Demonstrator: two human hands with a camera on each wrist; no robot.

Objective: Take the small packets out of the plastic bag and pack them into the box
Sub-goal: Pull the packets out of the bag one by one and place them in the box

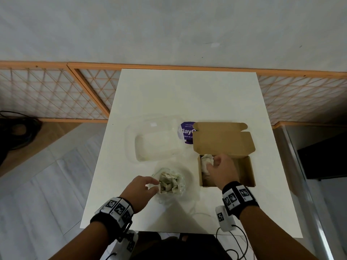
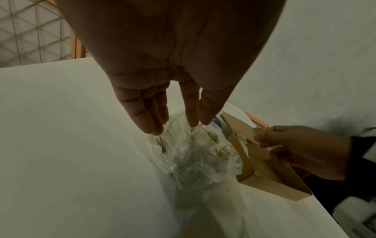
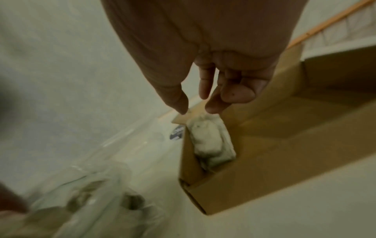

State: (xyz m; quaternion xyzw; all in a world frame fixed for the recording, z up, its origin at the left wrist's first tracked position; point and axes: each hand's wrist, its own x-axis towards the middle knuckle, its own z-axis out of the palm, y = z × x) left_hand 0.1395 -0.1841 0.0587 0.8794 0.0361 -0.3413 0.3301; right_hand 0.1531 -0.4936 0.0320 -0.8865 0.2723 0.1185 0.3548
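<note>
A white rectangular surface (image 1: 187, 94) is standing against a plain grey-white wall (image 1: 169, 25), which is filling the upper part of the head view. Along the wall's base, low panels (image 1: 47, 94) with orange wooden frames and a diamond lattice are running left and right behind the surface. Pale grey floor tiles (image 1: 47, 194) are lying at the left, beside a strip of light wood. Dark coiled cables (image 1: 16, 132) are sitting at the far left edge. A black block (image 1: 324, 160) is showing at the right. The light is looking soft and even.

Your right hand (image 1: 222, 169) hides part of the box (image 1: 246, 171) interior; the purple label (image 1: 186, 133) is cut off by its lid.
</note>
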